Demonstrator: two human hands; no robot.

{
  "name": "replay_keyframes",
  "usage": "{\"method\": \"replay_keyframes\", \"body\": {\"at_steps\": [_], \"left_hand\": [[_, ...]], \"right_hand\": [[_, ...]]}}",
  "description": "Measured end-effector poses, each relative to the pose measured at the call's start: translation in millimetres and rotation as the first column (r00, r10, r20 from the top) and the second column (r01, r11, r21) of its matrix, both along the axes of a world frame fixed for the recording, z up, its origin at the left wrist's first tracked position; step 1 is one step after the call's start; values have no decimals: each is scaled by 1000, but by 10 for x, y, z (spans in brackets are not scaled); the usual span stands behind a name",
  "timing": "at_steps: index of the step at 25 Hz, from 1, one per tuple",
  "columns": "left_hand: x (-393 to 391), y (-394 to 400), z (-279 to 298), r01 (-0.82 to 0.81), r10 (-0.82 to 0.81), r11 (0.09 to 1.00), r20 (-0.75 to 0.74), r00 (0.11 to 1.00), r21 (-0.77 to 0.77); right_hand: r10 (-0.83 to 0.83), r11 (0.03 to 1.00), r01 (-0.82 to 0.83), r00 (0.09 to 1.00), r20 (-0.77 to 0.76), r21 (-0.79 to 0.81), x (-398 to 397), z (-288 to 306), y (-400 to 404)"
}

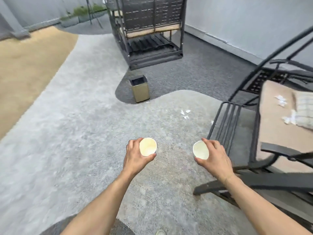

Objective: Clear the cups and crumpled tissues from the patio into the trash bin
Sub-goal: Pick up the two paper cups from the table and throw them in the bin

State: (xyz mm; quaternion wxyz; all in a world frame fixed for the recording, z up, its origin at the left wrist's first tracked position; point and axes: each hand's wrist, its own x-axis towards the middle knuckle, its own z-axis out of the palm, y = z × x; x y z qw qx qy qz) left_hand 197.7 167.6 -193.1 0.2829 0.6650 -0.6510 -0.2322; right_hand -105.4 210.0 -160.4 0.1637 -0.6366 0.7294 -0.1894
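My left hand (134, 156) grips a cream paper cup (147, 146), its mouth facing up at me. My right hand (214, 157) grips a white paper cup (200, 149), squeezed slightly oval. Both are held over the light grey rug. The square gold trash bin (139, 89) with a dark open top stands ahead on the floor, well beyond both hands. Crumpled white tissues (185, 114) lie on the rug to the right of the bin. More tissues (281, 100) rest on the beige cushion of the swing seat, with another clump (289, 118) nearer to me.
A dark metal swing seat (240, 116) with a beige cushion and a striped pillow (304, 109) fills the right side. A second dark wicker seat (152, 28) stands behind the bin. Tan flooring (25, 68) lies at left, grey walls at the back.
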Motion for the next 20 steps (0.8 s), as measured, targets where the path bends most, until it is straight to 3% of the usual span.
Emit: {"method": "replay_keyframes", "body": {"at_steps": [8,20], "left_hand": [[589,-753,5,-154,154,988,34,988,8],[192,-2708,188,-275,274,961,18,962,26]], "right_hand": [[153,988,-153,988,34,-6,450,-35,-1325],[273,962,-272,962,33,-31,22,-48,-3688]]}}
